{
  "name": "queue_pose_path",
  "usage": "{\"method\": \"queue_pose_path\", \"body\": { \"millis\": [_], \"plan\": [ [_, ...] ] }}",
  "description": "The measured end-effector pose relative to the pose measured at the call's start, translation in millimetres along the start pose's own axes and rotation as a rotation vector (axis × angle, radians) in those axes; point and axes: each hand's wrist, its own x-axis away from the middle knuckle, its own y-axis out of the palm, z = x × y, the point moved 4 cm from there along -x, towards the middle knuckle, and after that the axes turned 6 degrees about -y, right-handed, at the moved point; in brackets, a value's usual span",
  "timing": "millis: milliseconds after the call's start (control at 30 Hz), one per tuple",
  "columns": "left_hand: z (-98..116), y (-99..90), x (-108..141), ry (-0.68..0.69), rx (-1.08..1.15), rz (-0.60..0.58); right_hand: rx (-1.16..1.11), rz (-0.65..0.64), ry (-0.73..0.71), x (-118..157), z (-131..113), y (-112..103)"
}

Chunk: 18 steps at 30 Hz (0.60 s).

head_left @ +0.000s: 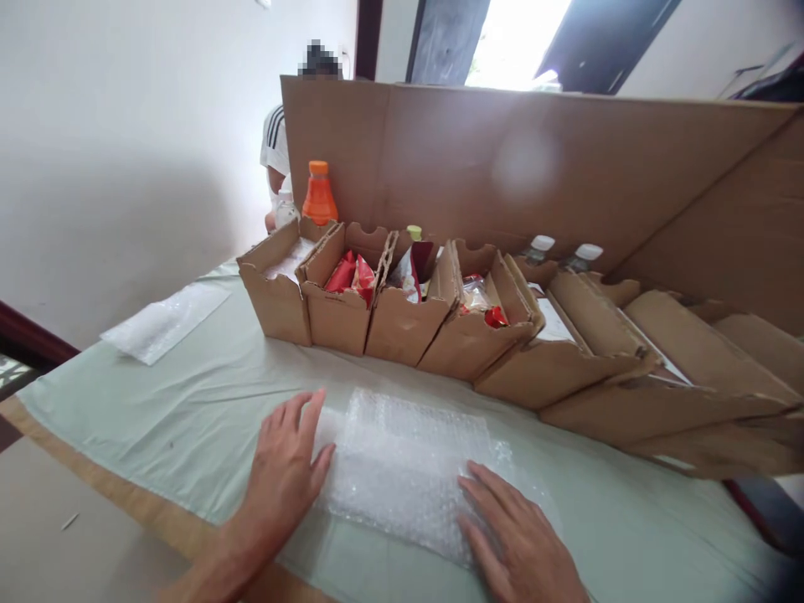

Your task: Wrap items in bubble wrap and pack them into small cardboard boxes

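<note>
Sheets of clear bubble wrap [402, 473] lie flat, one over another, on the pale green cloth in front of me. My left hand [286, 452] is at their left edge, its thumb by the wrap and its fingers stretched out. On the right side, my right hand [512, 528] rests with spread fingers on or just over the wrap. Neither hand grips anything. Whether the left fingertips press on the cloth I cannot tell.
Several open cardboard bins [402, 322] stand in a row beyond the wrap, some with packets inside. Behind them are an orange bottle [320, 197] and a tall cardboard panel [465, 159]. Another bubble wrap piece [167, 321] lies left. A person [275, 146] is behind the panel.
</note>
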Motion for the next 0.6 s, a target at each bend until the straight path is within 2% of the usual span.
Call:
{"method": "queue_pose_path", "body": {
  "millis": [67, 100, 167, 233, 267, 333, 400, 467, 533, 600],
  "plan": [
    [18, 1.3, 8, 0.189, 0.058, 0.084, -0.032, -0.037, -0.053, -13, 6, -20],
    [28, 6.6, 12, 0.316, 0.097, 0.055, -0.056, -0.037, -0.055, -25, 11, -34],
    [42, 24.0, 22, 0.528, 0.15, -0.082, -0.111, 0.032, 0.002, -61, 21, -68],
    [46, 43.8, 28, 0.605, 0.152, -0.18, -0.171, 0.137, 0.073, -114, 31, -103],
    [44, 52.1, 30, 0.607, 0.146, -0.183, -0.205, 0.145, 0.081, -145, 34, -115],
    [40, 62.6, 32, 0.621, 0.15, -0.087, -0.247, 0.061, 0.094, -211, 39, -125],
    [37, 66.7, 33, 0.662, 0.165, 0.065, -0.249, -0.007, 0.109, -274, 45, -117],
    [37, 67.3, 33, 0.649, 0.194, 0.228, -0.252, -0.169, 0.104, -325, 52, -90],
    [39, 67.4, 31, 0.575, 0.239, 0.36, -0.27, -0.453, 0.088, -356, 59, -50],
    [43, 68.9, 30, 0.508, 0.276, 0.448, -0.307, -0.635, 0.075, -370, 63, -13]
  ]
}}
